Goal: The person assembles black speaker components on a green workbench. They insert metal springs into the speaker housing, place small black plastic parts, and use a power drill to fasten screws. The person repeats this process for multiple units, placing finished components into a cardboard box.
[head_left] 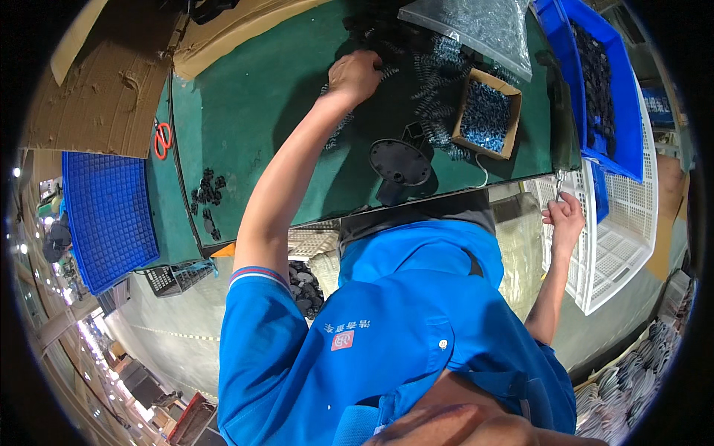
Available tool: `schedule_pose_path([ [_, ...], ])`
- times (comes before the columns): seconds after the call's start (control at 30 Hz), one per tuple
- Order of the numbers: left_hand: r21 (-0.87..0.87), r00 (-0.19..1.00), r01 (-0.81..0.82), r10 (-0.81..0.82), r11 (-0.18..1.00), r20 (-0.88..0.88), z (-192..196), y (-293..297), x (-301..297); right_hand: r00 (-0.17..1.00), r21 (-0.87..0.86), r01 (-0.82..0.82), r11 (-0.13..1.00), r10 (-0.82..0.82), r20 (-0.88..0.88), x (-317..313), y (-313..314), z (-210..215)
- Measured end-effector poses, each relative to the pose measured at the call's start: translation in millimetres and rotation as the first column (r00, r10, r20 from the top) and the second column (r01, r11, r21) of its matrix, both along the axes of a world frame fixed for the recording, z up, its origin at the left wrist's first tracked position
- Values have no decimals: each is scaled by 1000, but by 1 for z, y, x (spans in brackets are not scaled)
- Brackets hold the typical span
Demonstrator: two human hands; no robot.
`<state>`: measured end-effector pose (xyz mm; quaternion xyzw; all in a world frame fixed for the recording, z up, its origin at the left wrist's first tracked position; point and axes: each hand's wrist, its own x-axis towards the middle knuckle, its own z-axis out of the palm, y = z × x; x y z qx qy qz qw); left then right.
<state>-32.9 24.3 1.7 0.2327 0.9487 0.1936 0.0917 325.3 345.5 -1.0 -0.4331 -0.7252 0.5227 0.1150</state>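
Green bench (245, 111): left hand (355, 74) seemingly grips black parts (387, 37).

The left hand (355, 74) hides its fingers among dark parts (387, 37), grip unclear.

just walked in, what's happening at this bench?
A person in a blue shirt leans over a green mat. Their left hand reaches into a pile of small dark springs at the far side. Their right hand touches the tip of a hanging driver tool near the bench edge. A round black part sits on the mat, beside a small cardboard box of bluish hardware.
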Motion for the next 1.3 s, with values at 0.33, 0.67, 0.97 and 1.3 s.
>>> schedule_pose_path([
  [0.33, 527, 866, -235, -70, 817, 495, 40, -31, 12, 981, 248, -23, 969, -26, 192, 2, -4, 0],
  [0.67, 745, 782, -156, -380, 648, 494, 28, -9, 84, 997, 160, 52, 986, -59, 39, 6, 0, -7],
  [0.97, 294, 933, 221, -289, 930, 214, 39, -9, 96, 993, 62, 100, 993, -95, -65, 9, 3, -13],
  [1.3, 188, 948, 1, 59, 982, -313, -11, 2, -18, 993, 174, 102, 979, -90, -74, 8, 1, -17],
])
